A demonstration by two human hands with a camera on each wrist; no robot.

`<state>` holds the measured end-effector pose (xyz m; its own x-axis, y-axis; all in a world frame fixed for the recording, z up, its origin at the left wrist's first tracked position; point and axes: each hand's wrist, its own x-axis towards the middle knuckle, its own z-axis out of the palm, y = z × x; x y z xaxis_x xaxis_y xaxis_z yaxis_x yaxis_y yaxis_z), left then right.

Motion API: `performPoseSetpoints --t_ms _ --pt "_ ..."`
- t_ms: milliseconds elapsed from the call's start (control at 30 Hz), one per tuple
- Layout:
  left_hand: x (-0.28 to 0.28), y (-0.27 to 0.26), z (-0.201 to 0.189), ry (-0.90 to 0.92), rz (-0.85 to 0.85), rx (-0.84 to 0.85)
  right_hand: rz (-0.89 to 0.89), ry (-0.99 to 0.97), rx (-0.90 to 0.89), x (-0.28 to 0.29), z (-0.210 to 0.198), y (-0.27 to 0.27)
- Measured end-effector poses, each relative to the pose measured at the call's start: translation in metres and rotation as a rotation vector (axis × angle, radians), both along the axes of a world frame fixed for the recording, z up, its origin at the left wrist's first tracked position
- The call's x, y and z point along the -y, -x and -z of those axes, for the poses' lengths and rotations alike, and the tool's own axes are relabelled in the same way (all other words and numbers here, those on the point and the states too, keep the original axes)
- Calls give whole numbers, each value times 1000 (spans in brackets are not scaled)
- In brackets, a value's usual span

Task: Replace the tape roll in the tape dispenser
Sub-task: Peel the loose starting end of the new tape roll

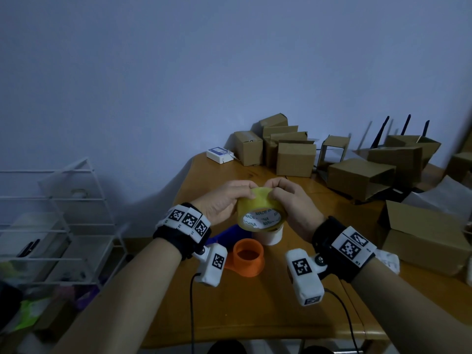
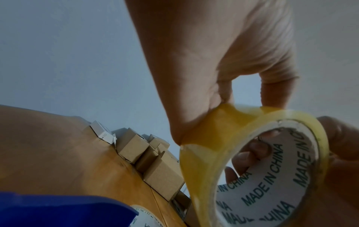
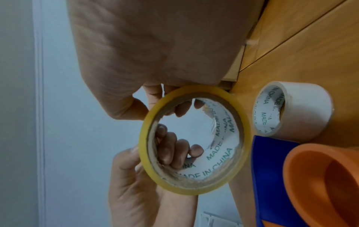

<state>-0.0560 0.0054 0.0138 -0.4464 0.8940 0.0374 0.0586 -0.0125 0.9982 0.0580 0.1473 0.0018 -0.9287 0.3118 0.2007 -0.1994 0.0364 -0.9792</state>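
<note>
I hold a yellowish tape roll (image 1: 258,209) (image 2: 205,161) (image 3: 147,126) with a white "MADE IN CHINA" core above the wooden table (image 1: 255,315). My left hand (image 1: 227,199) grips its left side, thumb on the outer tape. My right hand (image 1: 287,198) grips the right side. Fingers (image 3: 170,152) of both hands curl into the core. Below the roll lies the dispenser: an orange spool (image 1: 247,256) (image 3: 320,176) on a blue body (image 1: 229,235) (image 3: 272,169) (image 2: 58,210). A bare white core (image 1: 270,237) (image 3: 303,107) stands beside it.
Several cardboard boxes (image 1: 293,154) crowd the back of the table, and a larger box (image 1: 421,238) sits at the right. A small white device (image 1: 219,154) lies at the far left corner. A white wire rack (image 1: 63,213) stands left of the table.
</note>
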Motion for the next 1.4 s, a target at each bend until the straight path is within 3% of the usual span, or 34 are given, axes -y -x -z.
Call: performPoseSetpoints --t_ms 333,867,1067,1267,1400 --pt "-1 -2 1 -38 27 63 0 73 -13 -2 -1 -2" --pt "2 -4 -4 -14 6 34 -21 -20 -22 1 -2 -3" --pt "4 -6 -7 27 11 30 -77 -41 47 1 -3 -7" --pt "2 -7 -10 8 21 33 -50 -280 205 0 -7 -10" --pt "3 -6 -10 -32 16 66 -139 -160 220 3 -5 -12"
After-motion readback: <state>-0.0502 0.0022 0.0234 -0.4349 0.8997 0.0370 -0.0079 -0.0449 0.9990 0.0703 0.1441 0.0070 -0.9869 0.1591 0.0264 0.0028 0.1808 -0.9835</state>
